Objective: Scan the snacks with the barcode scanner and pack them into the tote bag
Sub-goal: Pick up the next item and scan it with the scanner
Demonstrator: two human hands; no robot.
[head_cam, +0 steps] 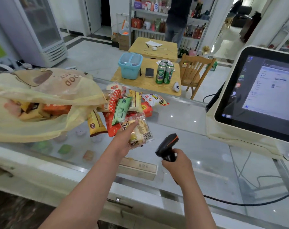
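Observation:
My left hand [124,138] grips a clear-wrapped pale snack packet [143,131] above the glass counter, its barcode turned to the right. My right hand [177,162] holds the black barcode scanner [167,147] by its handle, the scanner's head angled up-left towards that packet, a short gap apart. A pile of several snack packets [124,104] lies on the counter just behind my left hand. The yellowish tote bag [46,90] lies on its side at the left, mouth open to the right, with several snacks [41,109] showing through inside.
A point-of-sale screen [259,95] stands at the right on the glass counter [198,129], and the scanner's black cable [239,202] trails right. Beyond the counter are a wooden table [147,83] with cans, a phone and a blue basket, a chair, and a person at shelves.

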